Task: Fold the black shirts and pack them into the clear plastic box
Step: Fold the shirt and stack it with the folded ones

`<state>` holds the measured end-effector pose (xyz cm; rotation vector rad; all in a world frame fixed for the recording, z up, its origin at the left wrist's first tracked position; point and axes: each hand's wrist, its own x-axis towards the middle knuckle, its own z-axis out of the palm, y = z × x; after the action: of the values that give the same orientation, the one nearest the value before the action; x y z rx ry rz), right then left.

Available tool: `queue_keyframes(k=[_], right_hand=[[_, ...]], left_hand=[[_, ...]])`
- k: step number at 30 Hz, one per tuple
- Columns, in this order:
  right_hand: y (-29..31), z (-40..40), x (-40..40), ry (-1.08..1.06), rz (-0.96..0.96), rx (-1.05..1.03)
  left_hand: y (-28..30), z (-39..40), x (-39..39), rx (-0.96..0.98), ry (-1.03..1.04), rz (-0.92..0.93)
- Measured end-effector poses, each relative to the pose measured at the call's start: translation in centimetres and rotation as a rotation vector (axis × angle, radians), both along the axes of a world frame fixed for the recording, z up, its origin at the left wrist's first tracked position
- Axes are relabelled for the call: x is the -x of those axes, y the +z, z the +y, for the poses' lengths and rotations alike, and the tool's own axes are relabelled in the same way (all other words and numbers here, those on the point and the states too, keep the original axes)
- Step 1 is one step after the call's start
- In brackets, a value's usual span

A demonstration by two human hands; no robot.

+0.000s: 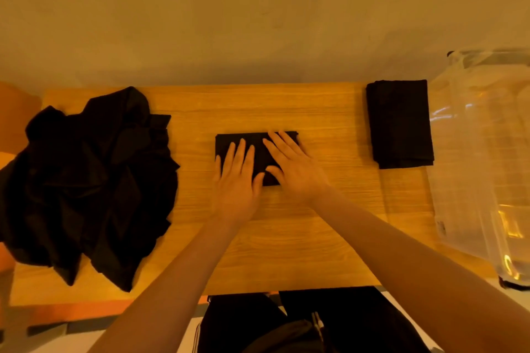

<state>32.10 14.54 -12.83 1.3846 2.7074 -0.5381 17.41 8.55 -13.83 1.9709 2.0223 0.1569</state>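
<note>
Two flat, open hands, left (pixel 236 180) and right (pixel 295 166), pressed a small folded black cotton shirt (pixel 258 152) mid-desk (pixel 315 238), the soft, limp bundle probably best lifted by its side edges toward the clear plastic box (pixel 481 152).

Warm yellowish light is washing over everything here. A wooden table (pixel 286 238) with visible grain is sitting right up against a plain pale wall (pixel 229 8). Something orange (pixel 17 112) is peeking out past the table's left end, and a bit of light floor (pixel 86 338) is showing below.
</note>
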Motion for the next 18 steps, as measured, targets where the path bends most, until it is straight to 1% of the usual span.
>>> queue_keyframes(k=[2, 4, 6, 8, 9, 11, 13, 15, 17, 18], right_hand=[[-0.8, -0.2, -1.0, -0.045, -0.051, 0.040], [-0.9, -0.8, -1.2, -0.084, -0.082, 0.049], [-0.6, -1.4, -1.4, -0.139, -0.074, 0.075], [-0.3, -1.9, -2.0, -0.200, -0.061, 0.112], [0.0, -2.0, -2.4, -0.237, -0.040, 0.123], [1.0, -1.6, -2.7, -0.282, 0.029, 0.084], [1.4, -0.7, -2.2, -0.222, 0.043, 0.059], [1.2, -0.3, -1.4, -0.119, -0.032, 0.097], [0.6, -0.7, -1.1, -0.097, -0.083, 0.131], [0.3, -1.1, -1.2, -0.114, -0.076, 0.144]], left_hand=[[-0.8, -0.3, 1.1, 0.036, -0.048, 0.102], [-1.0, -0.3, 2.2, 0.084, -0.093, 0.082], [-0.9, 0.1, 3.0, 0.091, -0.051, 0.038], [-0.3, 0.2, 3.8, 0.070, 0.103, -0.021], [0.4, 0.1, 3.9, 0.070, 0.207, -0.074], [1.8, -0.4, 3.3, 0.100, 0.431, -0.214], [3.1, -0.7, 1.8, 0.134, 0.657, -0.400], [3.7, -0.4, 0.4, 0.149, 0.829, -0.589], [4.2, 0.8, 0.1, 0.193, 0.948, -0.738], [4.5, 1.6, 0.3, 0.229, 0.974, -0.762]])
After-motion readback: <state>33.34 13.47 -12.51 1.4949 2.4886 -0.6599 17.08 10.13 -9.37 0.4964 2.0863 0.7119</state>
